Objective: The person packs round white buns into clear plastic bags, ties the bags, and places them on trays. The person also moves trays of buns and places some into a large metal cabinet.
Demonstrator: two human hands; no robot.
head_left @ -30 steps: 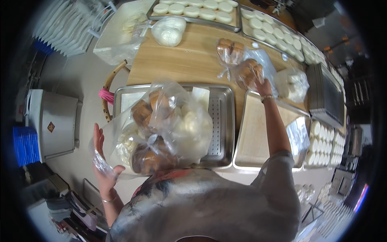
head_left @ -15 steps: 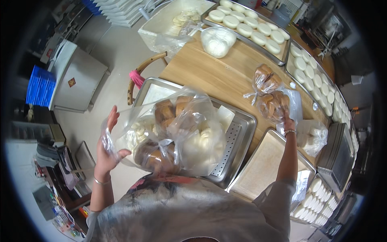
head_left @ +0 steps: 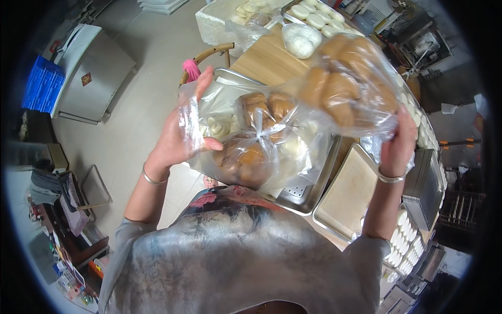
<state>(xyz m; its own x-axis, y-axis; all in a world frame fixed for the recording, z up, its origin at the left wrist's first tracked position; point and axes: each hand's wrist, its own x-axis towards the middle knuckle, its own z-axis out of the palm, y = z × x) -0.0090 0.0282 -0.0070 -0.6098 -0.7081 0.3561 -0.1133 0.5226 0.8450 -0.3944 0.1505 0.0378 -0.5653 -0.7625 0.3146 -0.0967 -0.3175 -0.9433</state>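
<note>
My left hand has its fingers stretched and the thumb apart. A loop of a large clear plastic bag runs round that hand, which spreads the bag's mouth. Inside lie a smaller knotted bag of brown buns, more brown buns behind it, and pale cream-coloured rolls. My right hand is closed on another clear bag of brown buns, lifted above the table beside the large bag's mouth and blurred by motion. Its fingers are partly hidden behind the plastic.
Under the large bag is a perforated metal tray on the wooden table. A shallow tray lies to the right, near stacked dark pans. White dough rounds fill trays farther back. A wooden chair stands at the table's left.
My right hand has picked up the bagged brown buns from the table's right side and brought them up and left toward the large bag. My left hand, with the bag's loop, has shifted right and farther away.
</note>
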